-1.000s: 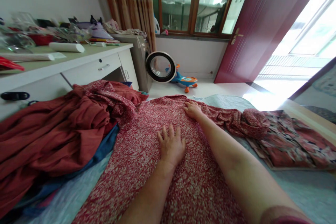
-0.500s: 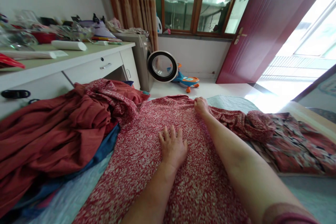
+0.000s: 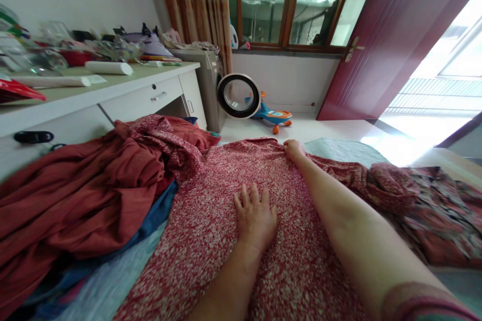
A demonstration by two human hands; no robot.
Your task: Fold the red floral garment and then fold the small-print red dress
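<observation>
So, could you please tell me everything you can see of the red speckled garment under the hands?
The red speckled garment is a thin-looking fabric, deep red with small white flecks, spread mostly flat on the bed. Its far edge lies near the bed's end. The left hand lies palm-down on its middle; the right hand touches its far edge. A rust-red heap of clothes adjoins its left side.

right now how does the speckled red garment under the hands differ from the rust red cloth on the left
The speckled red garment is spread flat, with the left hand pressing its middle and the right hand at its far edge; the rust red cloth lies heaped in folds, untouched. The garment is white-flecked, the cloth plain. Both rest on the bed.
</observation>
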